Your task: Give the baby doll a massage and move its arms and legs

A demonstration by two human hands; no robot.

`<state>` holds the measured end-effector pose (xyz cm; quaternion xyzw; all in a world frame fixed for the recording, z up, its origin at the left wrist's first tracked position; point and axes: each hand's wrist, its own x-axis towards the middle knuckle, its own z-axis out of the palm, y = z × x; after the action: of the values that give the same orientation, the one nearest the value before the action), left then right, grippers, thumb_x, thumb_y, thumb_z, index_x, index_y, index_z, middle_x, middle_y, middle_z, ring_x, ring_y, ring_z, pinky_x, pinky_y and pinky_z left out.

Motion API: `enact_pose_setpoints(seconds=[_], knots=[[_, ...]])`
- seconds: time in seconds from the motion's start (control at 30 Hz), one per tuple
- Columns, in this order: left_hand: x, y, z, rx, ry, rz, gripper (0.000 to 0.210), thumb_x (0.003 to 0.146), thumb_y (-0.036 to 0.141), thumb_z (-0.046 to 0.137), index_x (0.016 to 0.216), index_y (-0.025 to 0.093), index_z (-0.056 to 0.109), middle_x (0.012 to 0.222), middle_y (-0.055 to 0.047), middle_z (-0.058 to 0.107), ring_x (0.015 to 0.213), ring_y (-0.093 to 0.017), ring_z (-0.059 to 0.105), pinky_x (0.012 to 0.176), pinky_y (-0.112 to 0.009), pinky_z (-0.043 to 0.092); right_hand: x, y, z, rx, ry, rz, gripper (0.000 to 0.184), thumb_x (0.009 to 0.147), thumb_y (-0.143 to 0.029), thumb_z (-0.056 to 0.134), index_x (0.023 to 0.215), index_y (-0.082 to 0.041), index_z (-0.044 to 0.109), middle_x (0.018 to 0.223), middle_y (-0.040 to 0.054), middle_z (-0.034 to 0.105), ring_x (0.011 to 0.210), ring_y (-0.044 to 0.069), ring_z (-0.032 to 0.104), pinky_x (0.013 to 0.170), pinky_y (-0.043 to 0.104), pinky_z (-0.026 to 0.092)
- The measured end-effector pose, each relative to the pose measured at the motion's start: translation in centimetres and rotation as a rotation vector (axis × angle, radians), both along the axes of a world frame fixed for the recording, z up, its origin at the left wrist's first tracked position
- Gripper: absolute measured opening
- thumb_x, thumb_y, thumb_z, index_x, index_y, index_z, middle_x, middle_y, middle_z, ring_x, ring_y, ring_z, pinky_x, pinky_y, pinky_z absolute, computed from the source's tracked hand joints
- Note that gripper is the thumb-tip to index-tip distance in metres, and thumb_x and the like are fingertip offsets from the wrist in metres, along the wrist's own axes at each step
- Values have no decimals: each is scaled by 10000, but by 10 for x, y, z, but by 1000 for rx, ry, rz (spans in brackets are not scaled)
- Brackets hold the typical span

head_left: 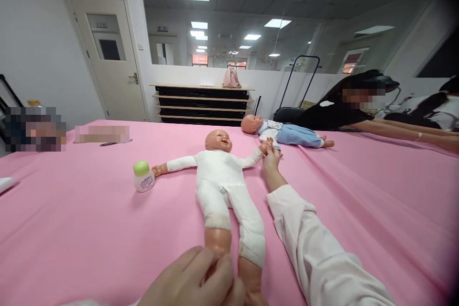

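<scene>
A baby doll (220,172) in a white cloth body lies on its back on the pink sheet, arms spread and legs towards me. My right hand (271,160) pinches the doll's hand on the right side. At the bottom, the curled fingers of my left hand (201,277) close round the lower end of one doll leg, hiding that foot. The doll's other hand touches or nearly touches a small jar with a green lid (144,177).
Beyond my right hand lies a second doll (283,133) in blue and white clothes. The pink sheet (89,229) has folds on the right. A pen (109,143) lies at the far left. A co-worker (333,105) reaches across at right. Shelves (202,105) stand behind.
</scene>
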<state>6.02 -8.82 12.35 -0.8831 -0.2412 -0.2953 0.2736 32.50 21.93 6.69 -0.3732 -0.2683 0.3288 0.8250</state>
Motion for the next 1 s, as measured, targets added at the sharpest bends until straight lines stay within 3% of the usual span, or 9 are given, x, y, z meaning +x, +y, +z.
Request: enact_pose_setpoints(seconds=[0.07, 0.13, 0.3, 0.43, 0.53, 0.67, 0.8, 0.9, 1.0], knots=[[9, 7, 15, -10, -54, -49, 213, 846, 105, 379, 687, 168, 507, 580, 11, 474, 530, -96, 433, 485, -225, 378, -17, -11, 17, 174, -210, 79, 208, 716, -261, 589, 908, -192, 626, 1023, 10, 649, 971, 106, 576, 935, 263, 397], [18, 19, 17, -88, -63, -85, 201, 847, 147, 409, 668, 163, 500, 600, 3, 478, 557, -109, 434, 494, -237, 382, -37, -25, 31, 271, -407, 204, 273, 681, -284, 641, 941, -200, 639, 1078, 24, 634, 1024, 138, 556, 963, 286, 372], [35, 55, -13, -116, 64, -217, 134, 827, 141, 458, 702, 152, 505, 689, -8, 503, 603, -121, 434, 513, -245, 386, -76, -53, 39, 106, -824, 585, 360, 630, -343, 700, 963, -210, 665, 1027, 47, 660, 993, 230, 580, 928, 406, 399], [40, 69, -35, -57, 88, -257, 127, 818, 131, 461, 699, 147, 502, 708, -15, 498, 597, -118, 425, 522, -246, 379, -83, -59, 32, 141, -1164, 657, 303, 641, -291, 695, 939, -237, 682, 999, 33, 671, 1000, 236, 580, 949, 418, 386], [40, 68, -36, -31, 88, -272, 141, 818, 114, 447, 690, 141, 500, 705, -18, 491, 583, -110, 415, 540, -248, 378, -83, -58, 30, 171, -1196, 655, 303, 663, -288, 676, 963, -247, 672, 1002, 25, 671, 987, 225, 588, 940, 404, 397], [35, 56, -19, -36, 69, -252, 156, 821, 135, 448, 671, 151, 487, 665, -6, 471, 564, -119, 407, 495, -271, 332, -78, -49, 24, 150, -933, 481, 380, 704, -372, 630, 1048, -211, 623, 1102, 47, 628, 1050, 214, 552, 937, 379, 396], [29, 37, -9, -45, -10, -245, 161, 832, 193, 454, 677, 166, 486, 626, 8, 462, 567, -115, 417, 543, -279, 361, -57, -31, 10, 98, -656, 62, 414, 788, -427, 484, 1066, -137, 583, 1144, 99, 595, 1061, 196, 538, 934, 343, 388], [25, 26, -21, -9, -47, -249, 193, 835, 185, 460, 644, 167, 463, 561, 30, 429, 518, -87, 390, 553, -247, 366, -34, -19, -3, -234, -505, -246, 406, 808, -425, 425, 1039, -124, 571, 1069, 105, 627, 983, 190, 576, 874, 312, 420], [20, 21, -42, 13, 32, -247, 194, 841, 204, 476, 651, 167, 462, 527, 47, 402, 482, -76, 366, 520, -226, 351, -14, -11, -15, -500, -383, -371, 375, 837, -405, 348, 962, -134, 575, 961, 107, 656, 886, 195, 613, 778, 298, 461]])
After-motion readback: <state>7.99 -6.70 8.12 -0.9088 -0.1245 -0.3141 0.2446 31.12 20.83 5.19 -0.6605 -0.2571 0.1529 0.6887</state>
